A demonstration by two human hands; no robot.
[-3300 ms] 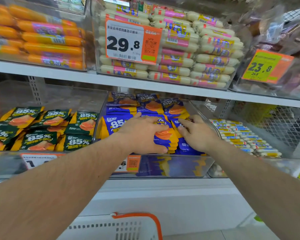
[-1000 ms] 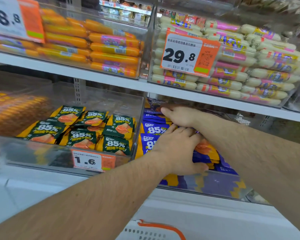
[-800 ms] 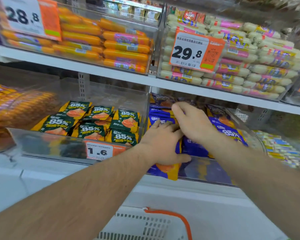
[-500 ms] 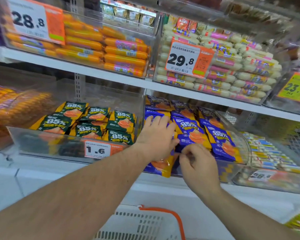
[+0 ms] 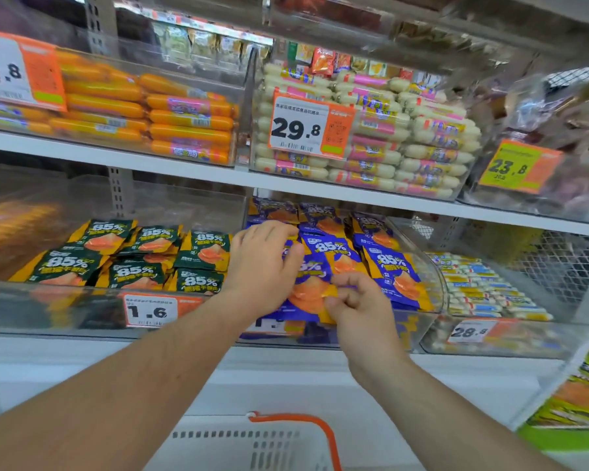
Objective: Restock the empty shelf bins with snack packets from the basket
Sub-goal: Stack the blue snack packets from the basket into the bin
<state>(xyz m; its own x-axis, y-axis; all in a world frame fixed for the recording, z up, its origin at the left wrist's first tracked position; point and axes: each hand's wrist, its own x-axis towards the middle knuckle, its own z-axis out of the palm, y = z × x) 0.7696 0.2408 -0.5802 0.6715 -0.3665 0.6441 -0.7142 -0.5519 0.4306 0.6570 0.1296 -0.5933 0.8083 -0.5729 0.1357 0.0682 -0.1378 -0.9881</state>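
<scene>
Blue snack packets (image 5: 391,270) marked 85% lie in rows in a clear shelf bin (image 5: 437,287) on the middle shelf. My left hand (image 5: 264,263) rests with loosely spread fingers on the packets at the bin's left side. My right hand (image 5: 357,302) is at the bin's front and pinches the lower edge of one blue packet (image 5: 308,295) between thumb and forefinger. The white basket (image 5: 252,443) with an orange handle (image 5: 323,433) sits below my arms; its inside is hidden.
Green 85% packets (image 5: 143,260) fill the clear bin to the left, behind a 1.6 price tag (image 5: 150,311). Small stick snacks (image 5: 483,287) fill the bin to the right. The shelf above holds orange sausages (image 5: 170,120) and pale sausages (image 5: 405,147).
My right hand came back from the rear of the bin to its front edge and took hold of a blue packet. My left hand stayed on the packets, shifting slightly.
</scene>
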